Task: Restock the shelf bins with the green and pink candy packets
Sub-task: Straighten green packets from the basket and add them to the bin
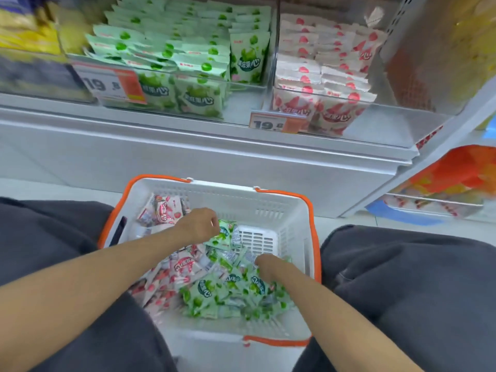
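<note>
A white basket [284,210] with orange handles sits on the floor between my knees, holding loose green candy packets [212,294] and pink candy packets [185,264]. My left hand [200,224] is inside it, fingers curled round a green packet [225,233] lifted a little above the pile. My right hand [265,267] reaches down into the green packets; its fingers are buried among them. On the shelf above, a clear bin [247,88] holds rows of green packets [171,47], and the clear bin [375,122] to its right holds pink packets [322,65].
Price tags reading 19.8 hang on the green bin front [112,84] and the pink bin front [273,124]. A white shelf ledge [188,140] runs below the bins. Yellow goods [24,30] fill the left bin. An orange bag [456,178] lies on a lower right shelf.
</note>
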A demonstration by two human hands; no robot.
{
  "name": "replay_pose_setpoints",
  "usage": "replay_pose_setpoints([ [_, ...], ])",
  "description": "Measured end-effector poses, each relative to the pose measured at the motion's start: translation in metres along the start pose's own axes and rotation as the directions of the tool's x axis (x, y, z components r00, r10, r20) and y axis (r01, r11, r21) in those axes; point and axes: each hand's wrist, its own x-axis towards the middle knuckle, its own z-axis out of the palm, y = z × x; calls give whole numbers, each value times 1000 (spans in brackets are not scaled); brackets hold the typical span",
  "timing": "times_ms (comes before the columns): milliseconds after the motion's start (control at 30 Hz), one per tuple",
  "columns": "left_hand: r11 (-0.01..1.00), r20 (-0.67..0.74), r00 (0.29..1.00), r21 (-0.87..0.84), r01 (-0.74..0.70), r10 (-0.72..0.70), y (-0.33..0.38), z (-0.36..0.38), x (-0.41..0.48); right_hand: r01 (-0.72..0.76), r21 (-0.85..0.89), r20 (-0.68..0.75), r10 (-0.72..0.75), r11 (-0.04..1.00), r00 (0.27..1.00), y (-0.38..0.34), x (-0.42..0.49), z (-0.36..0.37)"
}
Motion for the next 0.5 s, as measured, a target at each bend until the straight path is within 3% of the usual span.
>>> replay_pose_setpoints([
  [133, 999, 59, 998, 35, 4, -6, -4, 5, 0, 111, -322, -107, -153, 940, 982, -2, 13, 32],
  [300, 999, 143, 989, 12, 41, -42, -9, 5, 4, 132, -404, -131, -200, 905, 971, -12, 23, 37],
  [367, 1000, 188, 982, 13, 26, -28, -8, 3, 2, 130, -334, -121, -179, 933, 976, -11, 18, 25],
  [500, 997, 199, 978, -21, 75, -69, -7, -3, -3, 109, 52, -158, -100, 993, 982, -3, -6, -35],
])
